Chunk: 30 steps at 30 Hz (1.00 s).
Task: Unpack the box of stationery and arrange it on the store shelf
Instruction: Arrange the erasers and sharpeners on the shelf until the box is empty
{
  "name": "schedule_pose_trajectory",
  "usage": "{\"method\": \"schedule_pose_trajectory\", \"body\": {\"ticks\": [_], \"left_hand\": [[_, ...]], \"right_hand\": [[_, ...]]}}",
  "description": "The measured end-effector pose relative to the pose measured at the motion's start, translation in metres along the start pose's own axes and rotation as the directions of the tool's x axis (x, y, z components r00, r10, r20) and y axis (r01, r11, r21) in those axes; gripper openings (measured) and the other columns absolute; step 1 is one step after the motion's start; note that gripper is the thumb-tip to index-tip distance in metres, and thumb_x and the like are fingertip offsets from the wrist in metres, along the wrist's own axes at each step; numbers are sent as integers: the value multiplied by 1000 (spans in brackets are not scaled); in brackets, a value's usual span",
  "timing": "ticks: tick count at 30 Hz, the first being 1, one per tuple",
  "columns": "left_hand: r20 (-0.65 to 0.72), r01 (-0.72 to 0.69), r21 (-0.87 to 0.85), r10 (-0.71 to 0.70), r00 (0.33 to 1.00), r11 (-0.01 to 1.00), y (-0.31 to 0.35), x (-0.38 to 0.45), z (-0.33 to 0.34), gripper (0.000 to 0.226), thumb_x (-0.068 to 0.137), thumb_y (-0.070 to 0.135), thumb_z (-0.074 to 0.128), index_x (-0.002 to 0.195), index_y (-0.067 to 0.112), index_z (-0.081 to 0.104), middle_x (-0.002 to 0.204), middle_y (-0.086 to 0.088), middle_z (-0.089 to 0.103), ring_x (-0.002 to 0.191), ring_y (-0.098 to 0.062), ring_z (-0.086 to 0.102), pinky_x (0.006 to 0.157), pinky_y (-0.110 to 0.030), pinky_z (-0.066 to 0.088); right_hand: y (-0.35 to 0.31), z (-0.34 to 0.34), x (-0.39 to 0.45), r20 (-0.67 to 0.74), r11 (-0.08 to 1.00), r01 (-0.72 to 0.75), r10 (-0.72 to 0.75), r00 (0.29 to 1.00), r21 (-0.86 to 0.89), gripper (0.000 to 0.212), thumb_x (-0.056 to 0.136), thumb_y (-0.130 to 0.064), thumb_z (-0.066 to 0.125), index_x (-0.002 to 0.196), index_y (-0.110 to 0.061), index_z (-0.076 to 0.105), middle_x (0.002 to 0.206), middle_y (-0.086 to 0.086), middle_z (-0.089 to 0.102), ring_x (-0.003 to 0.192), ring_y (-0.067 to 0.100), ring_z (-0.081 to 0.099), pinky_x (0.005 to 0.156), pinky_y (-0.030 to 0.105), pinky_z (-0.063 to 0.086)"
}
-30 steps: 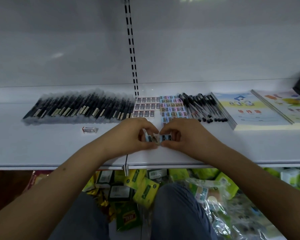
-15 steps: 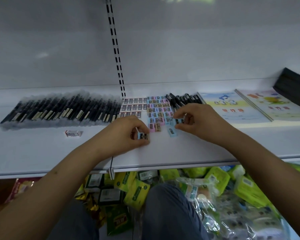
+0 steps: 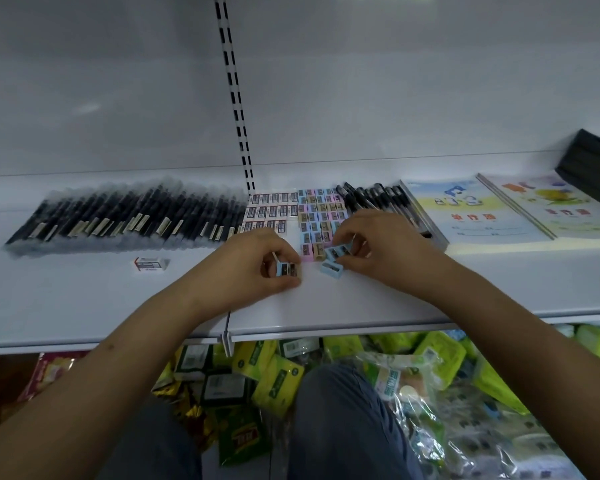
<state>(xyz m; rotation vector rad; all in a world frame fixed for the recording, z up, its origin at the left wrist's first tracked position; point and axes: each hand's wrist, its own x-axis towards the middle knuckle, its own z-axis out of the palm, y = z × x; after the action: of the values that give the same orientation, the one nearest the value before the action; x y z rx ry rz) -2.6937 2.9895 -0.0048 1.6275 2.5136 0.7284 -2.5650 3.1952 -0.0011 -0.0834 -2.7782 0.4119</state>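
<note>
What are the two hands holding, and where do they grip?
The left hand pinches small sharpeners by their sides; the right hand pinches a blue sharpener at its end.

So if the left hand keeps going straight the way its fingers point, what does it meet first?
Probably the pink sharpener at the near left corner of the sharpener block, just beyond the left hand and the small sharpeners it pinches; depth is hard to judge.
</note>
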Motion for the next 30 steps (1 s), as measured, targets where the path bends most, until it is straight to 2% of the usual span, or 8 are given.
{"method": "schedule_pose_trajectory", "body": {"ticks": [6,11,15,18,20,22,26,30], "left_hand": [[-25,2,-24,-3,1000,1000,-1,-3,1,26,82,39,76,107,32,70,95,15,57,80,-3,56,73,-21,49],[-30,-8,-18,7,1000,1000,-3,-2,3,26,83,38,75,108,33,69,98,16,57,82,-1,55,71,-13,45],[-47,-23,-21,22,999,1000,-1,-1,6,25,83,39,75,106,32,70,96,14,56,82,-1,54,70,-12,43],[-51,-47,-43,45,998,998,4,2,10,27,81,40,76,106,31,72,96,15,55,81,0,53,71,-12,42],[-54,-79,-48,77,996,996,8,2,12,29,82,38,76,109,30,72,98,15,55,82,2,53,73,-10,42],[-80,-116,-50,112,991,992,11,2,14,30,82,36,76,110,29,70,99,16,56,82,1,55,75,-12,46],[-134,-134,-67,125,983,989,14,2,18,16,83,29,78,96,28,69,97,13,56,82,-3,57,73,-20,50],[-162,-144,-63,132,978,988,16,5,21,12,83,26,78,93,24,70,96,10,54,80,-3,56,73,-22,51]], "right_hand": [[-1,6,-10,-149,998,62,-60,987,8,20,88,-29,71,103,-17,68,96,-7,53,75,5,49,72,23,43],[-1,9,-32,-69,976,207,-212,975,-69,23,85,-26,74,107,-19,74,105,0,60,98,13,51,86,22,38],[2,2,-46,-66,994,107,-108,992,-12,16,84,-24,75,99,-17,74,100,-2,65,92,11,57,84,23,45],[9,-6,-50,-77,1000,5,-4,997,16,13,83,-28,75,92,-19,72,85,-10,62,75,-2,54,69,7,39],[14,-7,-49,-102,998,-58,61,993,33,12,82,-28,77,88,-19,71,81,-13,60,74,-6,55,65,3,37],[16,-5,-45,-117,995,-87,91,989,41,13,82,-29,77,86,-19,70,81,-11,62,72,-5,54,65,3,37],[14,1,-31,-111,994,-108,111,988,35,13,84,-29,74,90,-20,67,86,-6,63,71,-1,53,63,4,36],[14,4,-21,-112,992,-125,127,986,30,15,84,-30,75,89,-19,67,86,-5,63,75,5,57,63,5,36]]}}
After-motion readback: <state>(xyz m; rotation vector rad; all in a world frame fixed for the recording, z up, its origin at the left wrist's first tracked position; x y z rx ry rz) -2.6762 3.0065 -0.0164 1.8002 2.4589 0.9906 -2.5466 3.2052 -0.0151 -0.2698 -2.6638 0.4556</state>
